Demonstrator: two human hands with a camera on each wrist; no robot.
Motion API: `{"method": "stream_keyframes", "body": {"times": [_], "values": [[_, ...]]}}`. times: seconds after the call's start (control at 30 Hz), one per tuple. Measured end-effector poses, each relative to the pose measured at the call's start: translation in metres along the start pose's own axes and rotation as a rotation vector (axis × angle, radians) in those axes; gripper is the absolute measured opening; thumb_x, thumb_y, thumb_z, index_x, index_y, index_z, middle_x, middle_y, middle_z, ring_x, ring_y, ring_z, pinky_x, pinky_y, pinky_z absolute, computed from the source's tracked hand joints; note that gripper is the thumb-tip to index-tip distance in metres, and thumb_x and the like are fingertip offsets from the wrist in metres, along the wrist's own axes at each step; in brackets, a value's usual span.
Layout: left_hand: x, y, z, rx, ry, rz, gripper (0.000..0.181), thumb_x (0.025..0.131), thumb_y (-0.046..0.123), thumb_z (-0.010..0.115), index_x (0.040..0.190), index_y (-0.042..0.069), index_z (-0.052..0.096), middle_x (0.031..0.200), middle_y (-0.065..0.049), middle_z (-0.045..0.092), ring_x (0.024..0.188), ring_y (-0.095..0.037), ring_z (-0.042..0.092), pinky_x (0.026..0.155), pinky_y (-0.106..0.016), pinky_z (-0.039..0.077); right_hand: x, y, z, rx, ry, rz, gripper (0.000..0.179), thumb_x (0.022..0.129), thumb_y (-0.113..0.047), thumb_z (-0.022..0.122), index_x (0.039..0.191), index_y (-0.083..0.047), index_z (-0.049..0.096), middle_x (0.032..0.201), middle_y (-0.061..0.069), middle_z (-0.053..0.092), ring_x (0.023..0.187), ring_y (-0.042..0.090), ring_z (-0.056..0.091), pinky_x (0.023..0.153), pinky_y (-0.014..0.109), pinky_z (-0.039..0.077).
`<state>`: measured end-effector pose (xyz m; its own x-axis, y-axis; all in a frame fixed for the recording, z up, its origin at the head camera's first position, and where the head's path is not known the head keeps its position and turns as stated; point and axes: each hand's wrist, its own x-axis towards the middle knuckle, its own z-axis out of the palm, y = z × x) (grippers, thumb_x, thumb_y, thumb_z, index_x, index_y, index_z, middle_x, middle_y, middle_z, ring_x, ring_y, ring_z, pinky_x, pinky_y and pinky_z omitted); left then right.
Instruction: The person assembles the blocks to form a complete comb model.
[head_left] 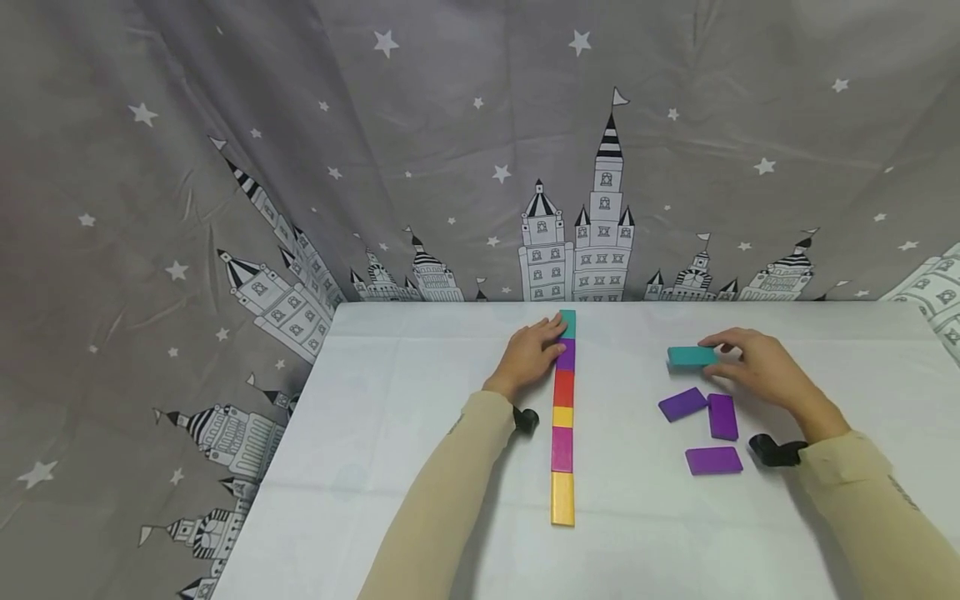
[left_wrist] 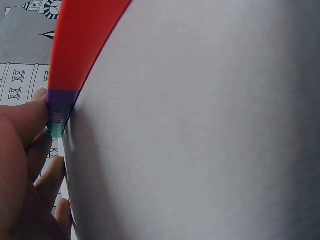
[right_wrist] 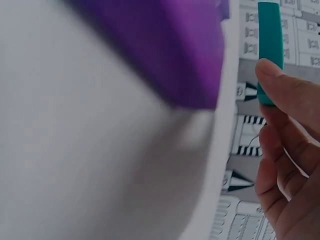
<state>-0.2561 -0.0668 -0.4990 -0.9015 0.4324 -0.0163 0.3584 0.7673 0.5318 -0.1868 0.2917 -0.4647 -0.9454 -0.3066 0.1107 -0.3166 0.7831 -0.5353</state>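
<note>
A straight line of coloured blocks runs from the far table edge toward the person: teal, purple, red, small yellow, magenta and a longer yellow one. At its far end, my left hand touches the left side of the teal and purple blocks with thumb and fingertip; the left wrist view shows the thumb beside the purple block. To the right, my right hand pinches a separate teal block by its right end, thumb against fingers, held above the table.
Loose purple blocks lie below the right hand: one tilted, one upright in view, one crosswise. The white table ends at a grey curtain printed with castles and stars.
</note>
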Motion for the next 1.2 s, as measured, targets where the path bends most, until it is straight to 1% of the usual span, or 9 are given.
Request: {"method": "stream_keyframes", "body": {"times": [0.23, 0.43, 0.73, 0.9, 1.07, 1.2], "values": [[-0.002, 0.0, 0.0, -0.014, 0.01, 0.014, 0.048, 0.104, 0.025, 0.056, 0.15, 0.013, 0.048, 0.159, 0.003, 0.037, 0.149, -0.019, 0.032, 0.123, -0.043, 0.019, 0.016, -0.016, 0.004, 0.019, -0.031, 0.073, 0.04, 0.088, -0.014, 0.078, 0.123, 0.002, 0.067, 0.122, 0.027, 0.065, 0.107, 0.044, 0.058, 0.084, 0.06, 0.051], [-0.001, 0.0, -0.001, -0.013, 0.006, 0.012, 0.049, 0.104, 0.025, 0.056, 0.15, 0.013, 0.047, 0.159, 0.003, 0.036, 0.149, -0.019, 0.031, 0.124, -0.043, 0.019, 0.028, -0.024, 0.012, 0.035, -0.009, 0.061, 0.039, 0.088, -0.01, 0.077, 0.123, 0.003, 0.067, 0.122, 0.026, 0.066, 0.107, 0.043, 0.059, 0.087, 0.059, 0.049], [-0.001, 0.001, -0.001, -0.017, 0.005, 0.008, 0.049, 0.103, 0.026, 0.057, 0.15, 0.014, 0.047, 0.159, 0.004, 0.037, 0.149, -0.018, 0.031, 0.124, -0.042, 0.019, 0.047, -0.042, 0.025, 0.06, 0.011, 0.057, 0.039, 0.089, -0.01, 0.076, 0.124, 0.005, 0.066, 0.122, 0.027, 0.065, 0.109, 0.043, 0.059, 0.092, 0.06, 0.046], [-0.001, 0.001, 0.0, -0.014, 0.007, 0.003, 0.049, 0.103, 0.026, 0.057, 0.15, 0.015, 0.047, 0.159, 0.005, 0.037, 0.149, -0.016, 0.031, 0.124, -0.041, 0.019, 0.06, -0.049, 0.031, 0.062, 0.019, 0.063, 0.039, 0.088, -0.01, 0.077, 0.123, 0.005, 0.067, 0.122, 0.026, 0.066, 0.108, 0.043, 0.06, 0.094, 0.059, 0.045], [-0.001, 0.001, 0.0, -0.017, 0.009, 0.004, 0.049, 0.103, 0.026, 0.057, 0.15, 0.014, 0.047, 0.159, 0.005, 0.037, 0.149, -0.017, 0.031, 0.124, -0.042, 0.019, 0.072, -0.055, 0.038, 0.065, 0.012, 0.079, 0.039, 0.088, -0.01, 0.077, 0.123, 0.005, 0.067, 0.122, 0.026, 0.066, 0.109, 0.043, 0.059, 0.095, 0.058, 0.046], [-0.002, 0.001, -0.001, -0.022, 0.007, 0.007, 0.049, 0.104, 0.026, 0.057, 0.15, 0.014, 0.047, 0.159, 0.005, 0.037, 0.149, -0.017, 0.031, 0.124, -0.042, 0.019, 0.08, -0.057, 0.042, 0.059, 0.006, 0.065, 0.039, 0.088, -0.009, 0.077, 0.123, 0.006, 0.067, 0.122, 0.026, 0.066, 0.108, 0.042, 0.06, 0.094, 0.057, 0.046]]}}
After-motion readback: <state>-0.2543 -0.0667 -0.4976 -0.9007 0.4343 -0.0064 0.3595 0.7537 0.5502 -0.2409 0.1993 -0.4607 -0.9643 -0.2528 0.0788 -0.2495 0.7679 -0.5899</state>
